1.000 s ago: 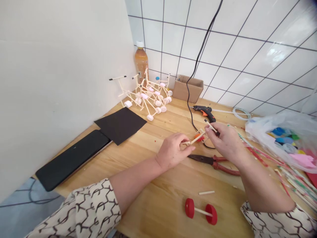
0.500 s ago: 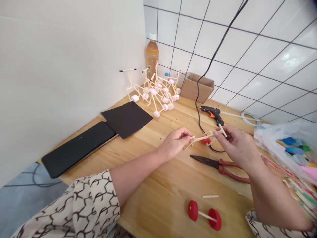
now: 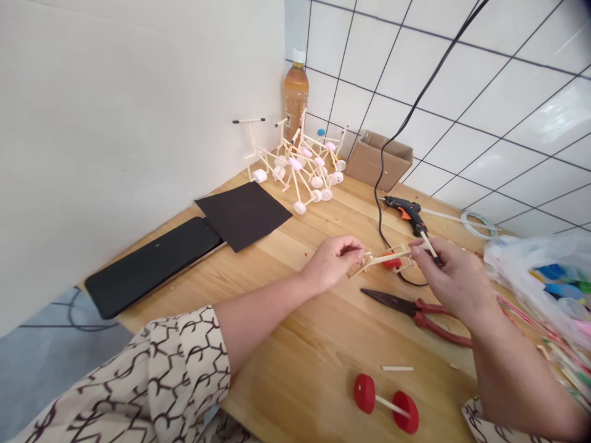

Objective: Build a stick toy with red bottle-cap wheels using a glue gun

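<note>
Between both hands hangs a small stick frame (image 3: 384, 259) of pale wooden sticks, with a red bottle cap (image 3: 392, 261) at its middle. My left hand (image 3: 333, 261) pinches its left end between thumb and fingers. At the other end my right hand (image 3: 450, 271) is closed on the frame, where a crosspiece stick with a black tip (image 3: 431, 248) juts up by the fingers. Just below lie red-handled pliers (image 3: 418, 312) on the wooden table (image 3: 295, 351). Nearer to me rests a pair of red cap wheels (image 3: 364, 394) joined by a stick.
Several finished stick models with pink and white caps (image 3: 295, 163) stand by a tea bottle (image 3: 296, 92). A cardboard box (image 3: 379, 160), glue gun (image 3: 409, 213) with black cord, bag of caps (image 3: 545, 277), phone (image 3: 154, 264) and black sheet (image 3: 244, 212) lie around.
The camera view has turned slightly, so the whole scene sits a little further right or higher. Both hands keep their hold on the stick frame, with little other movement.
</note>
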`<state>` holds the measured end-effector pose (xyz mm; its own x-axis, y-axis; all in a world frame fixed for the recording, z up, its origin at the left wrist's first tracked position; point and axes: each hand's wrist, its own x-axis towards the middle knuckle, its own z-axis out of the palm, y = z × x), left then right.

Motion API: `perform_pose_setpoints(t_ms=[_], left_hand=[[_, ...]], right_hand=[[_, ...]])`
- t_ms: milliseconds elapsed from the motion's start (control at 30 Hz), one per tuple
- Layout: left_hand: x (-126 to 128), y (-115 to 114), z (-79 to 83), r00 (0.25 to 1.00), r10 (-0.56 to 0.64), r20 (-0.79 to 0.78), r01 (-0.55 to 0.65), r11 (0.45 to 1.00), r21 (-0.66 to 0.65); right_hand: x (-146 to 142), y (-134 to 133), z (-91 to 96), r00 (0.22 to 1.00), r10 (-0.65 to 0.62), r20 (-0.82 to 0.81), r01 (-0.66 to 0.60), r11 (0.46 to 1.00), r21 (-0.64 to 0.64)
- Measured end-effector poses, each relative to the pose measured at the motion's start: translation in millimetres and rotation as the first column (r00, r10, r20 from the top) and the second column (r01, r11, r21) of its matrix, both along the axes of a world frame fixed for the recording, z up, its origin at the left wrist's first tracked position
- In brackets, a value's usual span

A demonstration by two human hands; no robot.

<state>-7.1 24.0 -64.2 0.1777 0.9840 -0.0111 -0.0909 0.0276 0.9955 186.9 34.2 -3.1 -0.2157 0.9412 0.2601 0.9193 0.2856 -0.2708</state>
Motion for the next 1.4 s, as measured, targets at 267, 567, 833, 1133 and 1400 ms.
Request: perform_pose_setpoints(t_ms=[267, 567, 833, 1133, 1400], left_hand=[[3.5, -0.9, -3.4, 0.998, -0.057, 0.011, 0.057, 0.998, -0.011], [5.7, -2.4, 0.0, 0.995, -0.084, 0.055, 0.086, 0.995, -0.044], [3.0, -4.0, 4.0, 0.996, -0.087, -0.006, 0.087, 0.996, 0.028], [-8.9, -3.0, 15.5, 0.987, 0.008, -0.162, 0.028, 0.975, 0.219], [-24.4, 2.7, 26.2, 0.957, 0.087, -0.275, -0.021, 0.972, 0.234]], right_hand=[[0.0, 0.5, -2.0, 0.999, -0.044, 0.017, 0.044, 0.999, -0.013], [1.0, -0.6, -2.7, 0.999, -0.047, -0.002, 0.047, 0.999, 0.006], [-1.0, -0.1, -2.9, 0.987, -0.108, -0.117, 0.104, 0.994, -0.043], [-0.8, 6.6, -18.2, 0.86, -0.101, -0.501, 0.009, 0.983, -0.182], [-7.4, 3.2, -26.1, 0.705, -0.079, -0.705, -0.144, 0.957, -0.25]])
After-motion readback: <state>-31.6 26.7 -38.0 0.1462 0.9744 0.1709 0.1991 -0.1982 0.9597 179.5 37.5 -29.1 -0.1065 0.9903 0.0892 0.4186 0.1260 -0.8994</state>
